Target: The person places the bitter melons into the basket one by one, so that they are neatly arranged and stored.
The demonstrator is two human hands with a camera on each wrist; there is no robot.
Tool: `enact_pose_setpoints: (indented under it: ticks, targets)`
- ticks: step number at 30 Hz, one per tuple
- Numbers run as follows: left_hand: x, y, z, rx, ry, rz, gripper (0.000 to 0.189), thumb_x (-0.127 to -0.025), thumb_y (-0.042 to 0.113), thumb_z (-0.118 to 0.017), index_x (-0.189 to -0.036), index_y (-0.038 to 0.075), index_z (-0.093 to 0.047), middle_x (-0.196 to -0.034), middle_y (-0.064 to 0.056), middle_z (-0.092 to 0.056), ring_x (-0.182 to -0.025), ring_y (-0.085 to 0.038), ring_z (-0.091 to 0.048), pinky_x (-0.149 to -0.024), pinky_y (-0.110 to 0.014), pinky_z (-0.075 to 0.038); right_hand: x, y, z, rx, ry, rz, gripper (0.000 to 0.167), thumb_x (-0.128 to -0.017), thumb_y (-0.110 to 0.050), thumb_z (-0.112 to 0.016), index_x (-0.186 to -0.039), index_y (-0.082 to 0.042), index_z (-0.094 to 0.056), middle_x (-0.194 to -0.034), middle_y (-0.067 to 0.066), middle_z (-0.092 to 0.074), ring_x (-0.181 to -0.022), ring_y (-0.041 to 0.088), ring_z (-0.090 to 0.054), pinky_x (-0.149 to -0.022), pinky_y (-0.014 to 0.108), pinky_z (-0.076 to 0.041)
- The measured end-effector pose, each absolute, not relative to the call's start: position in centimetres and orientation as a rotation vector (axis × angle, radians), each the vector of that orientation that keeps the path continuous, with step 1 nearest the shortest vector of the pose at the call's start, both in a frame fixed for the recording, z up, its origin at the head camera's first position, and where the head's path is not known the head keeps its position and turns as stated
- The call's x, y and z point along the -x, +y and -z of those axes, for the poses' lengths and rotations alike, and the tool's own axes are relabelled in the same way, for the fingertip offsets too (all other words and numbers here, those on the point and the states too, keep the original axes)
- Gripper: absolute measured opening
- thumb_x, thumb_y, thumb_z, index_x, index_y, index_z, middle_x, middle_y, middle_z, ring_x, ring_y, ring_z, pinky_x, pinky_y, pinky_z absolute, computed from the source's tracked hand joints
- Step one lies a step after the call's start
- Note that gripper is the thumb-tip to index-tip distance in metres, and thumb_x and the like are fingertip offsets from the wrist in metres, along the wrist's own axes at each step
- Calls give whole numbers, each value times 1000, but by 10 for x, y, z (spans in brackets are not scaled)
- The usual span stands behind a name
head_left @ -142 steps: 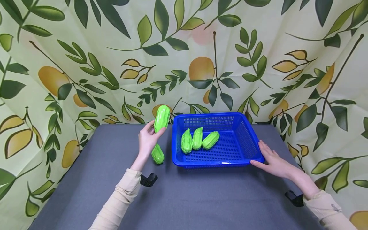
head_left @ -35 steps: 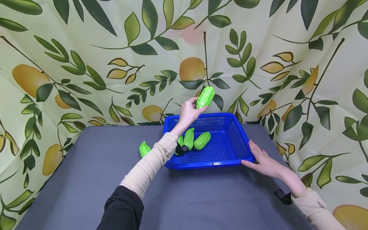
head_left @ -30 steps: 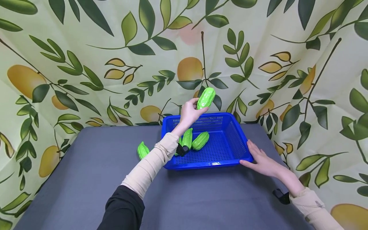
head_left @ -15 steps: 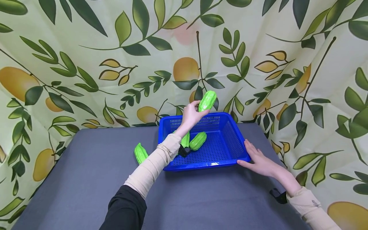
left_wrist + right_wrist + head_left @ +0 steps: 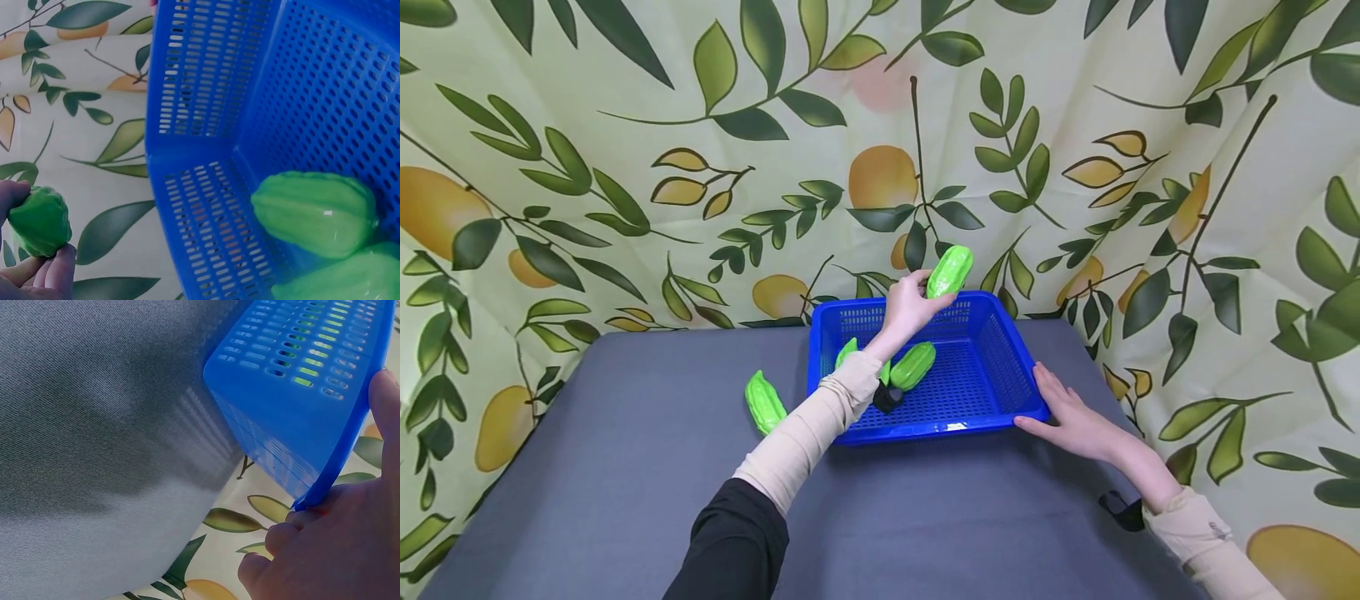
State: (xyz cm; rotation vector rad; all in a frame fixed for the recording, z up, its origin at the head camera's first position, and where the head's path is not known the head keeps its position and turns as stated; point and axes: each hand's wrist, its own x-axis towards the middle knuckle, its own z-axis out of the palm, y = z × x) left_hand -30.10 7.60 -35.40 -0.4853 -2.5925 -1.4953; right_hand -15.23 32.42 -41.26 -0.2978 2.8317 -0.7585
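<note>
My left hand [image 5: 910,308] pinches a glossy, ribbed green bitter melon [image 5: 951,271] between thumb and fingers. It holds the melon above the back part of a blue plastic basket [image 5: 940,429]. In the left wrist view the held bitter melon [image 5: 40,222] shows end-on, beyond the basket's side. Inside the basket, a bitter melon [image 5: 913,367] lies near the middle and others lie left of it, partly hidden by my left forearm. My right hand [image 5: 1078,425] rests on the basket's near right corner, thumb at the front rim [image 5: 359,425] and fingers along the right side.
Another bitter melon [image 5: 765,402] lies on the grey table [image 5: 662,433] left of the basket, its lower end close to my left sleeve. A leaf-patterned cloth [image 5: 760,167] hangs behind the table and along its sides. Each wrist carries a black camera mount.
The left hand has carried the bitter melon from beside the basket to above it, and has lowered it slightly in the last second. The right hand stays at the corner. The head view has shifted.
</note>
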Motion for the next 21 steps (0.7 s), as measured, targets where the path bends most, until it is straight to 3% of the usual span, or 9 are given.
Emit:
enact_pose_setpoints:
  ticks: [21]
  targets:
    - [306,88,386,516,-2710,1267,44,-79,28,-75,-117,8,-66,-98,-7,-73,-85,-20,-68,-69,-27,-52,153,326,416,295,2836,759,96,-90,-50,-57,-150,4,-4,-157,26,0,-143,47,-3,-109,71,-5]
